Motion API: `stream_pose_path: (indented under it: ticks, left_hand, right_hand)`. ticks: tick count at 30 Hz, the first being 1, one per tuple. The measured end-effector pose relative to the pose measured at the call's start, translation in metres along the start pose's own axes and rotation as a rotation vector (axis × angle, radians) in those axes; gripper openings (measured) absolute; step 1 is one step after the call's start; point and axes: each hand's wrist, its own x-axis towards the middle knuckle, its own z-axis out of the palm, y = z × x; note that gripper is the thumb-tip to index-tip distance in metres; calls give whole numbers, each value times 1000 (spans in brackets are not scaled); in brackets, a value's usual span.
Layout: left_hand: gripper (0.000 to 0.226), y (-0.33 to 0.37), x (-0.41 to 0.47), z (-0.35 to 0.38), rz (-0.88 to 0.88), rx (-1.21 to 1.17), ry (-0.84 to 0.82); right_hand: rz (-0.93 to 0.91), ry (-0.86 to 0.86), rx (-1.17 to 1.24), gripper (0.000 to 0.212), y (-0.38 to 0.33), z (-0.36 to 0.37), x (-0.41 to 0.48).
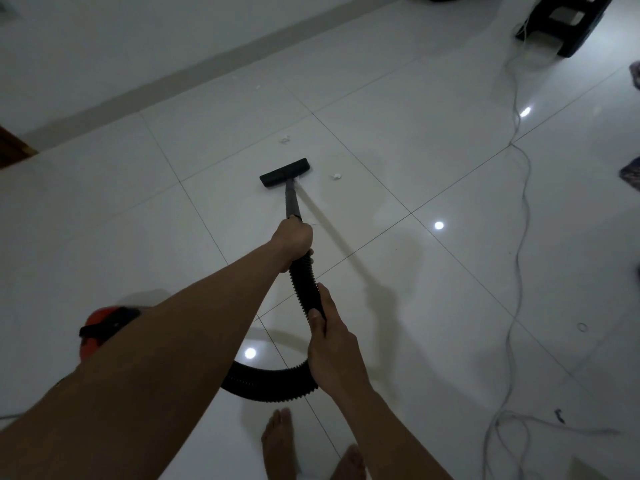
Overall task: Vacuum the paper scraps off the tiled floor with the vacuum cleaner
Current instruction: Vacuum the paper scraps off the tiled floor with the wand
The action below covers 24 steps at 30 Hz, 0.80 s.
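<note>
Left hand: the left hand (292, 240) is closed round the upper end of the black tube (292, 199), just where the ribbed hose (304, 282) joins it. The arm is stretched forward.
Right hand: the right hand (332, 348) holds the hose lower down, with the thumb on the ribs, the first finger lying straight along them and the other fingers wrapped behind.
Floor nozzle: the floor nozzle (284, 172) lies flat on the tiled floor (415, 168), inside one tile, with its long side facing the wall.
Paper scraps: one paper scrap (335, 176) lies just beside the right end of the nozzle, apart from it. A second scrap (284, 139) is beyond the nozzle, near a tile joint. A small third scrap (257, 87) lies close to the skirting (207, 60).
Vacuum body: the red vacuum body (100, 327) stands at the left, half hidden behind the left forearm. The hose bends in a curve in front of the bare feet (278, 441).
Edges: the grey skirting runs slanting along the far side, well apart from the nozzle. A wooden edge (14, 147) shows at the far left.
Open room: several whole tiles lie between the tube and the white cable (519, 237). The cable winds from the black stool (568, 26) at the top right down to loops at the bottom right.
Surface: the white tiles are glossy, with thin dark joints and round lamp reflections.
Room: the light is dim, and a patterned cloth (632, 174) lies at the right edge.
</note>
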Motion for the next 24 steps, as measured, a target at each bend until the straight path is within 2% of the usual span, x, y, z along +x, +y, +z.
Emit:
stream_pose_path:
  ticks: [16, 24]
  left_hand:
    - [40, -38, -34, 1, -24, 35, -37]
    - [42, -70, -64, -12, 36, 108, -106]
  right_hand:
    - [28, 70, 46, 48, 14, 27, -54]
    - [67, 121, 87, 47, 14, 61, -99]
